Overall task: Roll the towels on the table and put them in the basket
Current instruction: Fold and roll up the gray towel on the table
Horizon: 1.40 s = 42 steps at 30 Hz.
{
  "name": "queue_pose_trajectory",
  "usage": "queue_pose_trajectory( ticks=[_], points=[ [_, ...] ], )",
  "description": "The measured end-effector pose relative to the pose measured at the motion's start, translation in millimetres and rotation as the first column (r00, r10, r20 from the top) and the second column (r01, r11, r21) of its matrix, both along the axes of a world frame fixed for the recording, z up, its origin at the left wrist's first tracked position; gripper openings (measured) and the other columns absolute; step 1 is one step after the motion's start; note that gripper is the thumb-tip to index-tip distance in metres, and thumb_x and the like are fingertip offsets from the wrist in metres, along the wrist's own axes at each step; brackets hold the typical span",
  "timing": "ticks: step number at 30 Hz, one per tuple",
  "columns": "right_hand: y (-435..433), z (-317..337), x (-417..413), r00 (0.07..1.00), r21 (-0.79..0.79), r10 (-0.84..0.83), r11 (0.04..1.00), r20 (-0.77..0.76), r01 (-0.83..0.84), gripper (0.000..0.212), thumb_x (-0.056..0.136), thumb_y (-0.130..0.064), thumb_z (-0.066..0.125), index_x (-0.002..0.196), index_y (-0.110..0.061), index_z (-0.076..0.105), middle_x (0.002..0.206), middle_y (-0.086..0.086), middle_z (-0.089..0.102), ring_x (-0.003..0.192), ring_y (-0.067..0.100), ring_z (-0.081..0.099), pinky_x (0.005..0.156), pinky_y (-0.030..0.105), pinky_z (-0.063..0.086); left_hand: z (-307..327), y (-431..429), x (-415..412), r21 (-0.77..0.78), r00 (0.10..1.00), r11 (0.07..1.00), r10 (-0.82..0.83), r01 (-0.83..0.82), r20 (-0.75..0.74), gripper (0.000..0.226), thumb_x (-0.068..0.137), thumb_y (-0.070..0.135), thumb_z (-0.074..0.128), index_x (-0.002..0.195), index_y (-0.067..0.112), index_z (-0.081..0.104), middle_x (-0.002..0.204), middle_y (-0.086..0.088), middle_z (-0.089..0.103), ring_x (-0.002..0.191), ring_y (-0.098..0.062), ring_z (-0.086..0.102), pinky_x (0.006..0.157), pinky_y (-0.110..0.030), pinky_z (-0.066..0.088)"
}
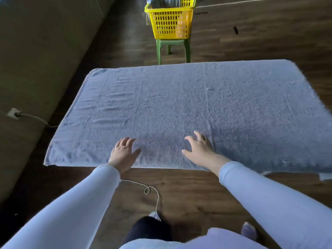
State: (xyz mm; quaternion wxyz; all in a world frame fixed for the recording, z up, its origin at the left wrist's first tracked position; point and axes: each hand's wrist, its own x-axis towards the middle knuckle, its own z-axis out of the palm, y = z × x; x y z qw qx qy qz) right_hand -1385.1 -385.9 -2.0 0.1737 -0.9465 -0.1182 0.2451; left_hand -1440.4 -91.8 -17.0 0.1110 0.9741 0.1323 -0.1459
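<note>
- The blue-grey towel [179, 108] lies spread flat and covers the tabletop completely. Its near edge runs just in front of me.
- My left hand [124, 152] and right hand [198, 147] lie palm down on it near that edge, fingers spread, grasping nothing.
- I judge this to be the smoothing step before rolling, so I sweep outward from the middle toward the ripples [107, 105] on the left side.
- For a tight roll I start at one short end, keeping both hands level and the side edges aligned.
- The towel seems to overhang at the right, so an uneven pull could drag it off.
- The yellow basket [169, 22] stands well beyond the far edge, on a green stool [172, 45].
</note>
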Motion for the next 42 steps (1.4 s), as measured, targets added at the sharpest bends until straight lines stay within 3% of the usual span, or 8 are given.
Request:
queue_pose_trajectory(
  ticks=[7, 18, 21, 23, 25, 30, 35, 42],
  points=[
    [80.9, -26.6, -23.6, 0.999, -0.162, -0.007, 0.987, -0.044, 0.000, 0.067, 0.096, -0.056, 0.041, 0.153, -0.039, 0.012, 0.163, 0.001, -0.011, 0.149, 0.028, -0.011, 0.118, 0.058, 0.005, -15.7, 128.8, -16.2, 0.031, 0.966, 0.999, 0.025, -0.018, -0.258, 0.061, 0.095, 0.053, 0.024, 0.152, 0.041, 0.006, 0.163, 0.004, -0.007, 0.149, -0.029, -0.010, 0.120, -0.051, 0.007],
    [80.9, -31.8, -63.8, 0.999, -0.303, 0.027, 0.953, 0.028, -0.017, 0.074, 0.094, -0.065, 0.034, 0.152, -0.045, -0.006, 0.163, -0.001, -0.017, 0.149, 0.027, -0.015, 0.118, 0.054, -0.001, -20.2, 134.5, -68.2, 0.033, 0.970, 0.999, -0.024, 0.033, -0.242, 0.069, 0.098, 0.057, 0.029, 0.150, 0.043, -0.014, 0.161, -0.001, -0.018, 0.146, -0.039, -0.015, 0.119, -0.052, 0.008],
    [78.2, -27.3, -62.6, 1.000, -0.252, 0.009, 0.968, 0.015, -0.005, 0.073, 0.093, -0.065, 0.038, 0.153, -0.045, 0.001, 0.163, -0.001, -0.014, 0.149, 0.026, -0.012, 0.119, 0.052, 0.002, -6.3, 135.6, -62.9, 0.066, 0.950, 0.994, -0.062, 0.086, -0.305, 0.063, 0.103, 0.048, 0.028, 0.151, 0.039, -0.012, 0.160, -0.002, -0.022, 0.146, -0.039, -0.016, 0.120, -0.050, 0.002],
    [76.7, -22.1, -57.1, 0.998, -0.181, -0.049, 0.982, 0.030, 0.054, 0.068, 0.095, -0.060, 0.040, 0.154, -0.042, 0.012, 0.164, -0.001, -0.009, 0.150, 0.026, -0.009, 0.118, 0.052, 0.011, 5.0, 134.9, -62.4, 0.112, 0.956, 0.977, -0.147, 0.180, -0.253, 0.059, 0.105, 0.034, 0.031, 0.154, 0.032, -0.002, 0.157, -0.002, -0.025, 0.146, -0.037, -0.017, 0.119, -0.050, -0.007],
    [71.5, -21.0, -58.1, 0.993, -0.161, -0.105, 0.981, 0.049, 0.112, 0.065, 0.096, -0.056, 0.042, 0.153, -0.040, 0.016, 0.164, -0.001, -0.008, 0.149, 0.027, -0.009, 0.118, 0.053, 0.017, 9.8, 141.9, -63.3, 0.090, 0.983, 0.988, -0.110, 0.124, -0.146, 0.060, 0.104, 0.040, 0.033, 0.153, 0.031, -0.002, 0.156, 0.002, -0.020, 0.148, -0.030, -0.014, 0.118, -0.045, -0.011],
    [51.1, -17.4, -71.2, 0.999, -0.285, 0.030, 0.958, -0.020, -0.034, 0.082, 0.089, -0.065, 0.047, 0.153, -0.044, 0.000, 0.163, -0.002, -0.013, 0.150, 0.029, -0.009, 0.118, 0.049, 0.016, 2.7, 155.4, -70.6, -0.042, 0.961, 0.988, 0.134, -0.148, -0.241, 0.066, 0.096, 0.057, 0.037, 0.154, 0.039, 0.009, 0.163, 0.001, 0.000, 0.148, -0.032, 0.008, 0.120, -0.047, 0.016],
    [57.6, -9.0, -71.7, 0.992, -0.198, -0.063, 0.977, 0.111, 0.084, 0.062, 0.091, -0.051, 0.053, 0.148, -0.036, 0.032, 0.158, 0.006, 0.016, 0.141, 0.032, 0.020, 0.109, 0.044, 0.031, 8.3, 149.5, -69.3, -0.077, 0.959, 0.982, 0.148, -0.171, -0.242, 0.070, 0.091, 0.059, 0.045, 0.152, 0.035, 0.020, 0.161, -0.001, 0.010, 0.132, -0.032, 0.043, 0.101, -0.043, 0.047],
    [88.5, 1.6, -65.5, 0.987, -0.221, -0.117, 0.965, 0.111, 0.140, 0.049, 0.092, -0.045, 0.052, 0.139, -0.033, 0.042, 0.151, 0.007, 0.025, 0.135, 0.032, 0.029, 0.104, 0.046, 0.034, 20.2, 162.0, -76.0, -0.072, 0.963, 0.983, 0.151, -0.170, -0.223, 0.060, 0.096, 0.042, 0.046, 0.150, 0.035, 0.023, 0.158, 0.001, 0.021, 0.133, -0.028, 0.042, 0.103, -0.046, 0.045]
  ],
)
